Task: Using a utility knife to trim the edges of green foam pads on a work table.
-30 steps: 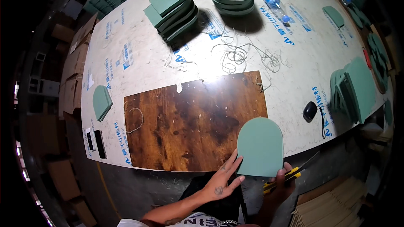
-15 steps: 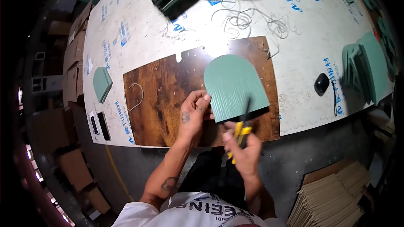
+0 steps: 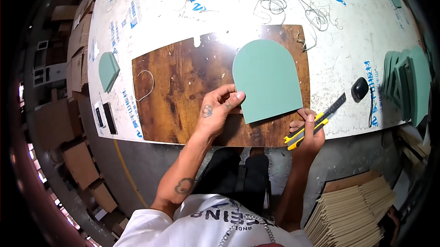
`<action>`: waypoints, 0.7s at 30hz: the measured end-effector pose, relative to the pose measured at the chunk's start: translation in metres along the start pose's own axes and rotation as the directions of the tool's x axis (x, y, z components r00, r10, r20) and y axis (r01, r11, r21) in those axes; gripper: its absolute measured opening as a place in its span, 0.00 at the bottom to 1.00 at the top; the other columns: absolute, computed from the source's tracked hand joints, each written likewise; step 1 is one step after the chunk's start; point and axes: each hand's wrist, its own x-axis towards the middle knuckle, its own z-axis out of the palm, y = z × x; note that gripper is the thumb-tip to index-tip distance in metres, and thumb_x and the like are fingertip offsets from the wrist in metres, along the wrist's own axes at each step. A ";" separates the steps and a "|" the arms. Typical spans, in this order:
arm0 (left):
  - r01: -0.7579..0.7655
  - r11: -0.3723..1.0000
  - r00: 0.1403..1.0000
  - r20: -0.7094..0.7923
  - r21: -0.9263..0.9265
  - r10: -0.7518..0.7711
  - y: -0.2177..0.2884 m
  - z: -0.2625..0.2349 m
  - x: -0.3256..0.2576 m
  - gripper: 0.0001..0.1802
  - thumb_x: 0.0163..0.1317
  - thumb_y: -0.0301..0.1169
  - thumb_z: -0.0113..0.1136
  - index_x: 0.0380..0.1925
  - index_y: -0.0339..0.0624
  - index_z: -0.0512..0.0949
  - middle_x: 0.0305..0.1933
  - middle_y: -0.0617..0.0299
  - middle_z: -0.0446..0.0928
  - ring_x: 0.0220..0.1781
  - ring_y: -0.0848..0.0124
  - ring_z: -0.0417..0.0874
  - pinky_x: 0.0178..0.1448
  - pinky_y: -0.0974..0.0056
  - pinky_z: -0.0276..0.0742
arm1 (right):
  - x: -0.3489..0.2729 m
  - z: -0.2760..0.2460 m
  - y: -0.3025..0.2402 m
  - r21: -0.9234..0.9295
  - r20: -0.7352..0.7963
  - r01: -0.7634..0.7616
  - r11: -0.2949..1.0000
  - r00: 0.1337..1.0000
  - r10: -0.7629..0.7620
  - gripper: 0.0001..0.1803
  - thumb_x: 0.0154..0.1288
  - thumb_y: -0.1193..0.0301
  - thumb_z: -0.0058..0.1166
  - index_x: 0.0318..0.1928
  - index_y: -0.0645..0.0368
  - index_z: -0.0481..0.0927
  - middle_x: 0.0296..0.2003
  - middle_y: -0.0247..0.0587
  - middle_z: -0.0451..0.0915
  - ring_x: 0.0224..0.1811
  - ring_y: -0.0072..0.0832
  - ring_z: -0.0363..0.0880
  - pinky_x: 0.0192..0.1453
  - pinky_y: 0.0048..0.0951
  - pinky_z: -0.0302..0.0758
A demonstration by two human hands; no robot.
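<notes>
A green arch-topped panel with a smooth face is held a little above a brown wood-grain board. My left hand pinches the panel's lower left edge between thumb and fingers. My right hand is closed round a yellow and black snap-off utility knife. Its long dark blade is out and points up and to the right, away from the panel. Some fingertips of that hand are at the panel's lower right corner; whether they grip it I cannot tell.
On the white table lie tangled string, a black computer mouse and small green panels. More green panels stand stacked at the right. A black bar-shaped item lies left. Stacked cardboard sheets are at lower right.
The panel showed a ribbed face before and now shows a smooth one. My right hand has moved right with the knife, and the blade now points away from the panel.
</notes>
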 end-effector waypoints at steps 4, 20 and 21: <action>-0.027 0.999 0.996 0.081 -0.035 0.030 0.022 0.004 -0.020 0.18 0.69 0.37 0.67 0.51 0.35 0.82 0.39 0.63 0.85 0.40 0.75 0.84 0.44 0.67 0.82 | -0.004 -0.011 -0.019 0.263 0.204 -0.026 0.965 0.978 -0.029 0.24 0.76 0.67 0.54 0.63 0.74 0.72 0.33 0.40 0.80 0.28 0.19 0.77 0.32 0.21 0.74; -0.368 0.915 0.830 0.384 -0.166 0.403 0.221 0.050 -0.137 0.19 0.68 0.39 0.68 0.49 0.32 0.83 0.37 0.64 0.82 0.36 0.79 0.78 0.38 0.74 0.72 | -0.106 -0.094 -0.231 0.346 0.298 0.445 0.826 0.783 -0.546 0.27 0.57 0.73 0.63 0.55 0.79 0.79 0.37 0.55 0.86 0.31 0.27 0.82 0.37 0.23 0.79; -0.384 0.907 0.802 0.426 -0.170 0.419 0.230 0.045 -0.136 0.18 0.69 0.35 0.67 0.49 0.30 0.82 0.38 0.59 0.84 0.38 0.78 0.83 0.39 0.74 0.78 | -0.104 -0.090 -0.238 0.338 0.306 0.456 0.824 0.774 -0.554 0.27 0.57 0.73 0.63 0.55 0.79 0.79 0.37 0.55 0.86 0.31 0.27 0.82 0.37 0.23 0.79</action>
